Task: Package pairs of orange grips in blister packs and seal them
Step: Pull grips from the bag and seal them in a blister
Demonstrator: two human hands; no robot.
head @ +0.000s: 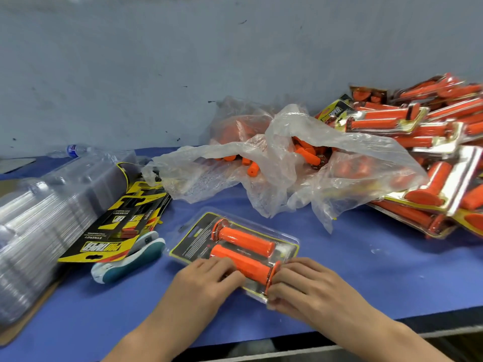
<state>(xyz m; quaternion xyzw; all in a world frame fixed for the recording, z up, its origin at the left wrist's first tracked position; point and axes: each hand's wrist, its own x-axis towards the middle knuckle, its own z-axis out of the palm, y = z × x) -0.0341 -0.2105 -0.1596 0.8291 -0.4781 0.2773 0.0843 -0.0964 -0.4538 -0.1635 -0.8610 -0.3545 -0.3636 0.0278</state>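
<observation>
A clear blister pack (198, 231) with a black-and-yellow card lies on the blue table in front of me. Two orange grips lie side by side in it: the far grip (245, 237) and the near grip (248, 262). My left hand (206, 275) rests with fingers flat on the near grip's left end and the pack's front edge. My right hand (300, 283) has its fingers curled around the pack's right front corner, beside the near grip's flange.
A crumpled plastic bag (274, 158) of loose orange grips lies behind the pack. Finished packs (418, 152) are piled at the right. Empty clear blisters (39, 218), printed cards (117, 231) and a teal-and-white tool (130, 259) sit at the left. The table edge (339, 346) runs near my arms.
</observation>
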